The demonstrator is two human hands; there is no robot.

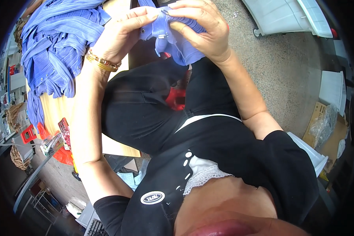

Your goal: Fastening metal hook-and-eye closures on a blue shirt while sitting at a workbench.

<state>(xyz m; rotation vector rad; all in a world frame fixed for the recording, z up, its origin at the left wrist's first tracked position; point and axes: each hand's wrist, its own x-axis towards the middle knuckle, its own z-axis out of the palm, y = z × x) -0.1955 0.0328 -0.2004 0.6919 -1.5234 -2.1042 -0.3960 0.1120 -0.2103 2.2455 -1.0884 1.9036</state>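
A blue ribbed garment (188,51) is stretched between my two hands, up in front of my lap. My left hand (131,25), with gold bracelets at its wrist, pinches one edge of the cloth between thumb and fingers. At the other side my right hand (204,27) grips the folded cloth, its thumb pressed against the fabric. A small round metal eyelet and a small whitish spot show on the held part. Left of my left hand lies a heap of the same blue garments (59,51), some with small eyelets along their edges.
The heap rests on a light wooden table (120,147) at my left. A white wheeled bin (285,17) stands at the upper right. Further right are a cardboard box (316,118) and clear plastic wrap (324,126). A keyboard (96,228) sits at the lower left.
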